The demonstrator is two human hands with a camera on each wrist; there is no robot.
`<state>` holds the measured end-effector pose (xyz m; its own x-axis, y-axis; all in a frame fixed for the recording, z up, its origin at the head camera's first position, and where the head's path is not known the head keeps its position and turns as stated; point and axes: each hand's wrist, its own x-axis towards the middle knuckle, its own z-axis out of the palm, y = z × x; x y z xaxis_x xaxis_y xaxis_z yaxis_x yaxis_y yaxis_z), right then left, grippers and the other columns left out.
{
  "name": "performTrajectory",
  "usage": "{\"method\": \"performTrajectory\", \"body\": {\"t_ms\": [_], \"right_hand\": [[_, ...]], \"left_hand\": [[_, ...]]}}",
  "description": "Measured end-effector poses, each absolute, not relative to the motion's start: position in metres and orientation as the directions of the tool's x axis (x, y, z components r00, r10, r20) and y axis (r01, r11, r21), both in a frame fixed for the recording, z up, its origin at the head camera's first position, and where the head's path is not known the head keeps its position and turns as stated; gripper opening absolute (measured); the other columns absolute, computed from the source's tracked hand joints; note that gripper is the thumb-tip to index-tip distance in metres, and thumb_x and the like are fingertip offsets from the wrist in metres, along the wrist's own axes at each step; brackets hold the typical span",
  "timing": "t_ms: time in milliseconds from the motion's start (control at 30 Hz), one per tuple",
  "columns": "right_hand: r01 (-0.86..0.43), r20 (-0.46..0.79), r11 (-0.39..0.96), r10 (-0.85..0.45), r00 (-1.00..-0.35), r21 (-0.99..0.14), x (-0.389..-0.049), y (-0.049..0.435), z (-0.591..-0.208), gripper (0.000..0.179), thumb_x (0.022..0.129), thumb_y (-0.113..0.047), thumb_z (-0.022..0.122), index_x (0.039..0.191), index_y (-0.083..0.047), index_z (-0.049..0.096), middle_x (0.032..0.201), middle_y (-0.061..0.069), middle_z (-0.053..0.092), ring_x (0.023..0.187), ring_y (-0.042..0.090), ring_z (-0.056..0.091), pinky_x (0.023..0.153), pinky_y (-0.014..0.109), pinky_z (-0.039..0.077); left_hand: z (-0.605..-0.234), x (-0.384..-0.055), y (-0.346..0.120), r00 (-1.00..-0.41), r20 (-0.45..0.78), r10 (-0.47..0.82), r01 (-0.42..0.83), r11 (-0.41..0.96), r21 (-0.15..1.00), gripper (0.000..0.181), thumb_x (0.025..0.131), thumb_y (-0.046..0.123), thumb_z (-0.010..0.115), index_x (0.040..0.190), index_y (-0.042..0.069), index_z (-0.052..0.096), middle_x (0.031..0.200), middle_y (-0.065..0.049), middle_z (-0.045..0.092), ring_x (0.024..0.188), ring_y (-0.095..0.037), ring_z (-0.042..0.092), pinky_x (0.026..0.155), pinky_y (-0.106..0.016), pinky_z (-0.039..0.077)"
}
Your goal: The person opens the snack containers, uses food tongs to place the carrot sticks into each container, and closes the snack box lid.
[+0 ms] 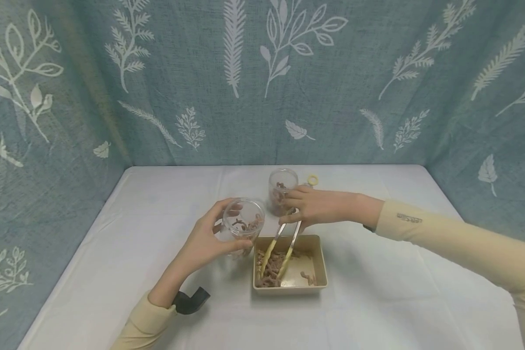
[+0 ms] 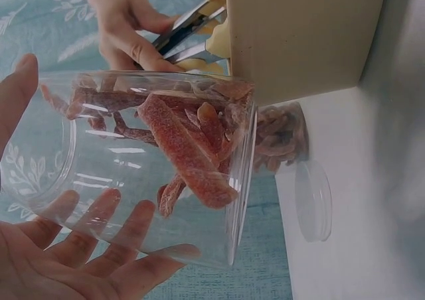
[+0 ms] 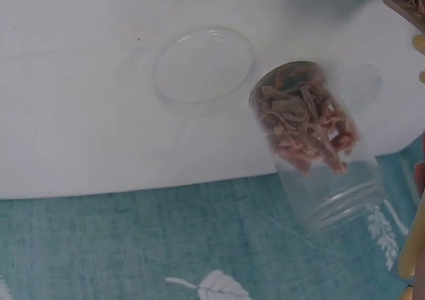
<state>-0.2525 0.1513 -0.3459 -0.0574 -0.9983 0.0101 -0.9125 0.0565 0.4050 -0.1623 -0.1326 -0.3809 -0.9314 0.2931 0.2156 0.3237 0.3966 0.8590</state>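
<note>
My left hand (image 1: 205, 238) holds a clear jar (image 1: 236, 233) from its side, fingers and thumb around the wall. Reddish-brown dried strips (image 2: 182, 150) lie inside it, and its base looks slightly off the table in the left wrist view. Between the fingers of my right hand (image 1: 319, 206) are metal tongs (image 1: 294, 238) with yellow tips. Their two arms stand apart, pointing down into a tan tray (image 1: 322, 262) among brown strips (image 1: 271, 270). Whether the tips pinch a strip I cannot tell. The right hand's fingers are mostly out of the right wrist view.
Behind the tray stands a second clear jar (image 1: 282, 180), partly filled with strips (image 3: 305, 117). Clear round lids (image 3: 204, 66) lie flat on the white table (image 1: 389, 291). A small yellow ring (image 1: 312, 180) is near the back edge, below the blue curtain (image 1: 253, 131).
</note>
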Motion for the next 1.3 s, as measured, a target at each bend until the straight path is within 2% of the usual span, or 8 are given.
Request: {"method": "performTrajectory", "body": {"t_ms": [300, 433, 600, 867, 967, 1133, 1200, 1300], "right_hand": [[-0.921, 0.029, 0.093, -0.996, -0.088, 0.378, -0.25, 0.163, -0.345, 0.051, 0.075, -0.047, 0.064, 0.122, -0.028, 0.061, 0.096, 0.0, 0.056, 0.09, 0.016, 0.046, 0.076, 0.03, 0.038], [-0.931, 0.063, 0.125, -0.992, -0.11, 0.343, -0.248, 0.17, -0.342, 0.05, 0.077, -0.047, 0.063, 0.123, -0.027, 0.061, 0.092, -0.002, 0.055, 0.083, 0.015, 0.044, 0.075, 0.029, 0.037], [-0.936, 0.097, 0.165, -0.985, -0.142, 0.311, -0.248, 0.179, -0.339, 0.052, 0.079, -0.046, 0.061, 0.126, -0.026, 0.059, 0.094, -0.001, 0.056, 0.083, 0.014, 0.045, 0.076, 0.03, 0.038], [-0.943, 0.145, 0.25, -0.964, -0.222, 0.218, -0.244, 0.199, -0.337, 0.047, 0.077, -0.038, 0.068, 0.12, -0.02, 0.063, 0.093, 0.001, 0.057, 0.08, 0.016, 0.047, 0.075, 0.034, 0.041], [-0.941, 0.162, 0.286, -0.952, -0.258, 0.182, -0.24, 0.208, -0.338, 0.047, 0.077, -0.035, 0.069, 0.12, -0.02, 0.063, 0.094, 0.002, 0.057, 0.081, 0.017, 0.047, 0.075, 0.035, 0.041], [-0.934, 0.177, 0.323, -0.939, -0.295, 0.156, -0.235, 0.221, -0.343, 0.048, 0.076, -0.034, 0.07, 0.121, -0.018, 0.063, 0.094, 0.003, 0.057, 0.08, 0.017, 0.047, 0.073, 0.035, 0.04], [-0.93, 0.182, 0.332, -0.935, -0.303, 0.156, -0.234, 0.225, -0.345, 0.049, 0.076, -0.034, 0.07, 0.121, -0.018, 0.063, 0.093, 0.003, 0.057, 0.08, 0.017, 0.047, 0.072, 0.034, 0.04], [-0.925, 0.198, 0.346, -0.928, -0.314, 0.154, -0.232, 0.229, -0.347, 0.049, 0.075, -0.035, 0.07, 0.12, -0.018, 0.064, 0.092, 0.002, 0.057, 0.079, 0.016, 0.047, 0.071, 0.034, 0.04]], "left_hand": [[-0.38, -0.162, -0.132, -0.93, 0.211, 0.301, 0.32, 0.38, 0.868, 0.084, 0.065, 0.034, 0.083, 0.136, 0.029, 0.039, 0.13, -0.007, 0.052, 0.123, -0.025, 0.045, 0.099, -0.051, 0.04], [-0.38, -0.162, -0.131, -0.929, 0.212, 0.304, 0.323, 0.381, 0.867, 0.084, 0.065, 0.034, 0.084, 0.136, 0.029, 0.039, 0.129, -0.004, 0.053, 0.123, -0.024, 0.046, 0.1, -0.051, 0.04], [-0.38, -0.162, -0.132, -0.931, 0.209, 0.3, 0.32, 0.392, 0.862, 0.084, 0.065, 0.035, 0.084, 0.136, 0.028, 0.039, 0.129, -0.004, 0.053, 0.122, -0.021, 0.046, 0.1, -0.05, 0.04], [-0.382, -0.163, -0.133, -0.934, 0.221, 0.282, 0.322, 0.39, 0.863, 0.082, 0.066, 0.034, 0.083, 0.136, 0.028, 0.038, 0.127, -0.001, 0.054, 0.121, -0.023, 0.047, 0.099, -0.051, 0.04], [-0.381, -0.163, -0.134, -0.929, 0.261, 0.262, 0.342, 0.343, 0.875, 0.079, 0.07, 0.027, 0.081, 0.135, 0.025, 0.038, 0.128, -0.002, 0.053, 0.121, -0.023, 0.048, 0.099, -0.05, 0.041], [-0.377, -0.164, -0.136, -0.915, 0.353, 0.198, 0.387, 0.178, 0.905, 0.072, 0.076, 0.007, 0.075, 0.135, 0.015, 0.035, 0.129, -0.003, 0.048, 0.119, -0.023, 0.05, 0.094, -0.035, 0.047], [-0.375, -0.164, -0.137, -0.913, 0.361, 0.189, 0.383, 0.097, 0.919, 0.069, 0.079, -0.001, 0.07, 0.135, 0.011, 0.033, 0.129, -0.005, 0.046, 0.118, -0.022, 0.05, 0.091, -0.029, 0.049], [-0.375, -0.165, -0.137, -0.917, 0.349, 0.195, 0.36, 0.023, 0.933, 0.067, 0.08, -0.007, 0.064, 0.136, 0.007, 0.031, 0.128, -0.009, 0.044, 0.118, -0.02, 0.05, 0.089, -0.025, 0.05]]}}
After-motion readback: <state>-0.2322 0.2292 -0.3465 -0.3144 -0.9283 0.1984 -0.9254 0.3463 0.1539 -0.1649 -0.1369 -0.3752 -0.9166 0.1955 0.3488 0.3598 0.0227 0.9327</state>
